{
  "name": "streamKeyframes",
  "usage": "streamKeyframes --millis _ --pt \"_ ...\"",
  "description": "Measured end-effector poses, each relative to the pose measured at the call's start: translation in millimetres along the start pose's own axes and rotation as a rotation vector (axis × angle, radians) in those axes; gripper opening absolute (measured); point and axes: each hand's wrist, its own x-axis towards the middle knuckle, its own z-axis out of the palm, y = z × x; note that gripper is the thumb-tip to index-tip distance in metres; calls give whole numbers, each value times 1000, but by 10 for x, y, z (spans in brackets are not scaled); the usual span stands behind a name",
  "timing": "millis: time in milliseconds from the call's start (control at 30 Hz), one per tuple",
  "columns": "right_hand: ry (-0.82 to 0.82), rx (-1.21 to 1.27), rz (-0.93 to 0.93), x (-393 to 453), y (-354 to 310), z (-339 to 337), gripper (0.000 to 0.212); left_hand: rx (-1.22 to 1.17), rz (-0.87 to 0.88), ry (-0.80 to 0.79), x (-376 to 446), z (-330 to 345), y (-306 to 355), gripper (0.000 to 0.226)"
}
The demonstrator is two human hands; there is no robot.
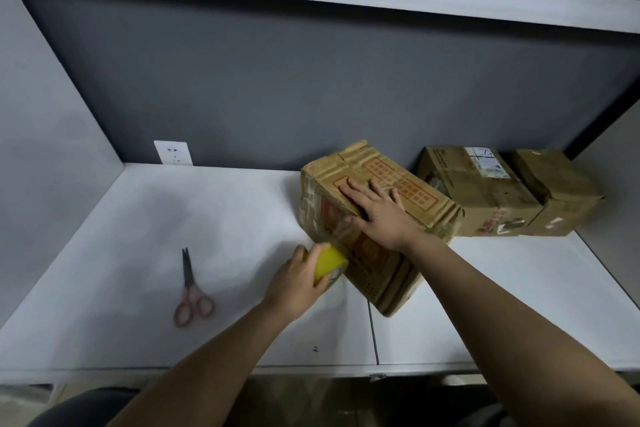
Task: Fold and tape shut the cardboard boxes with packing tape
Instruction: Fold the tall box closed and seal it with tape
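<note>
A worn cardboard box (408,184) with red print stands on the white table (173,218), right of the middle. My right hand (375,211) lies flat on its top with the fingers spread, and the thumb reaches down over the near side. My left hand (298,279) grips a yellow tape roll (329,263) against the box's lower front side. A strip of clear tape seems to run from the roll up that side, though blur hides its edges.
Pink-handled scissors (192,291) lie on the table to the left. Two more cardboard boxes (485,194) (561,198) stand against the grey back wall at the right. A wall socket (173,152) sits at the back left. The table's front edge (311,369) is near me.
</note>
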Motion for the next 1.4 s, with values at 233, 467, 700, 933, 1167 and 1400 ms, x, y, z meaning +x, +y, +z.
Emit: streamKeyframes --millis 233,467,700,933,1167,1400 --pt "8 -125 -147 98 156 -183 70 -449 -166 27 -35 205 200 59" --pt "107 -358 59 -49 104 14 90 -585 -119 -105 39 223 114 73" --pt "416 7 10 -225 -238 1 49 -609 -237 -108 -43 -18 -94 58" --pt "43 271 -33 29 -1387 655 19 -251 -562 59 -504 -589 -1043 31" --pt "-380 453 150 240 -2144 1516 33 -181 -852 -90 -777 -698 -1559 44" --pt "-421 895 487 333 -2287 1854 18 -748 -994 -37 -705 -770 -1609 29"
